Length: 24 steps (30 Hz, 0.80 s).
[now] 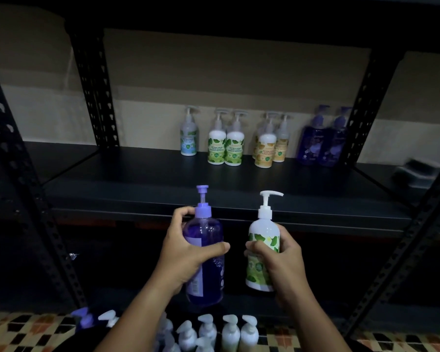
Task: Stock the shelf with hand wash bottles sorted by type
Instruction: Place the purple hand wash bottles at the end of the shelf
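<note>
My left hand [181, 247] grips a purple hand wash bottle [206, 275] upright, just below the front edge of the black shelf [137, 189]. My right hand [282, 255] grips a white bottle with a green leaf label [262, 262], also upright, beside it. At the back of the shelf stand sorted groups: one blue-label bottle [189, 138], two green-label bottles [225, 146], three orange-label bottles [269, 146] and two purple bottles [323, 143].
Several more pump bottles [214, 331] stand below my arms at the bottom edge, over a patterned floor [23, 331]. Black perforated uprights [94, 85] frame the shelf left and right. A dark blurred object [414, 171] lies at the far right.
</note>
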Available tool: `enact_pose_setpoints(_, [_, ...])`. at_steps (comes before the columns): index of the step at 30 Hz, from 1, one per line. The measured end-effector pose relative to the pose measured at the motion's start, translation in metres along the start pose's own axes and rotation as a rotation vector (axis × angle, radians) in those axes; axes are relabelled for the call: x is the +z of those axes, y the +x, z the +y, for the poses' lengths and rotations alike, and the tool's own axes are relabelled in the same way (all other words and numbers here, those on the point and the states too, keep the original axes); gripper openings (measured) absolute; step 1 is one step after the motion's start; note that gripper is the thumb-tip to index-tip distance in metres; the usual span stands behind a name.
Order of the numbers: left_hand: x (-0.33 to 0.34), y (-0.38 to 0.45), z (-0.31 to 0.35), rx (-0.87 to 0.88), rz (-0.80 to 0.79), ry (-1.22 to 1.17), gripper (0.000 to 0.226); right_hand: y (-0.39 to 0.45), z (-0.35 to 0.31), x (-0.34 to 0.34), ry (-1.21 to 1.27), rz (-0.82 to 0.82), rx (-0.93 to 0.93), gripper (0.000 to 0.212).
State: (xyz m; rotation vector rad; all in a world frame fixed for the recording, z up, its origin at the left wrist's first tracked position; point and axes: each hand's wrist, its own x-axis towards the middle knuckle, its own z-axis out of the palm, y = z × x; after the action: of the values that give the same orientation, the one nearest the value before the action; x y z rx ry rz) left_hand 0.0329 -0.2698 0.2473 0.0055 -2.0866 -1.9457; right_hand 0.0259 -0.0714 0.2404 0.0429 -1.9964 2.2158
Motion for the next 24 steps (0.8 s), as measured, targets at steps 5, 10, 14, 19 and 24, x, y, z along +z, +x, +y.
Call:
enact_pose_setpoints(5, [-0.0017, 0.0022, 0.0039, 0.042, -0.016, -0.155, 0.066, 0.0021, 0.0019, 0.0007, 0.009, 0.011, -0.001, 0.038])
enact_pose_setpoints(10, [0.0020, -0.0008, 0.0085, 0.029, -0.140, -0.225, 0.074, 0.0013, 0.0006, 0.0032, -0.006, 0.009, 0.002, 0.045])
enact_pose_setpoints(14, [0.0041, -0.0048, 0.0067, 0.049, -0.127, -0.141, 0.083, -0.0011, -0.0009, 0.0024, -0.004, -0.006, -0.008, 0.039])
enact_pose_setpoints(19, [-0.0007, -0.0037, 0.0056, 0.013, -0.115, -0.108, 0.097, -0.0018, -0.0023, 0.0010, -0.012, -0.013, -0.010, 0.043])
enact_pose_setpoints(24, [-0.0047, 0.0004, 0.0013, 0.054, -0.063, -0.145, 0.083, -0.0019, -0.0025, 0.0011, -0.013, 0.000, -0.022, 0.044])
